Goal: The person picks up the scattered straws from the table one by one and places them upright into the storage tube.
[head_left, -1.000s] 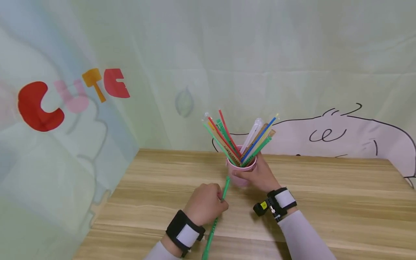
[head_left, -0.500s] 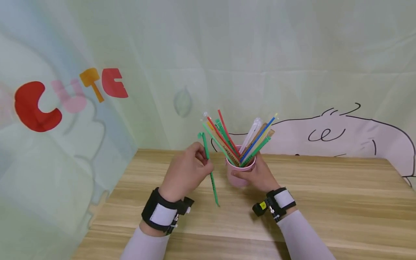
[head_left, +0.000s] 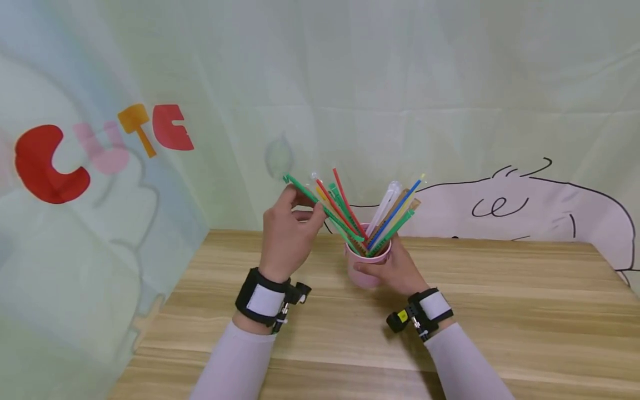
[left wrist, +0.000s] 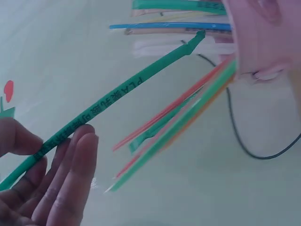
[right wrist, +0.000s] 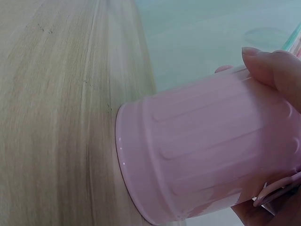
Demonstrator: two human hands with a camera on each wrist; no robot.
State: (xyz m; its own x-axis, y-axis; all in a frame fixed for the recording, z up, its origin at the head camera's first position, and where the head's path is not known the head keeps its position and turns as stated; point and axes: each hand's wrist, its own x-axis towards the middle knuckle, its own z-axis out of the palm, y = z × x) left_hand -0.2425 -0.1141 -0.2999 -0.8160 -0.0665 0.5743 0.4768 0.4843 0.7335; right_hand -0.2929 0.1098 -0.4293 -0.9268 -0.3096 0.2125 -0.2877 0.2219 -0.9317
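Note:
My left hand (head_left: pixel 287 239) pinches a green-wrapped drinking straw (left wrist: pixel 117 100) between thumb and fingers, near its upper end. The straw slants down to the right in the head view, its lower tip overlapping the straws at the mouth of a pink cup (head_left: pixel 362 273). Printed dark lettering shows along the wrapper in the left wrist view. With its thumb across the near side, my right hand (head_left: pixel 400 270) grips the cup, whose ribbed wall and base (right wrist: pixel 207 146) show in the right wrist view. Several straws in red, green, blue, white and brown fan out of the cup.
The cup stands upright on a wood-grain table (head_left: pixel 500 311), toward its back edge. Behind it hangs a pale green cloth (head_left: pixel 450 83) with printed drawings, and coloured letters (head_left: pixel 57 164) mark its left side.
My left hand has lifted the green straw from the table in front, turned it, and carried it up and over toward the cup's mouth. My right hand has stayed on the cup.

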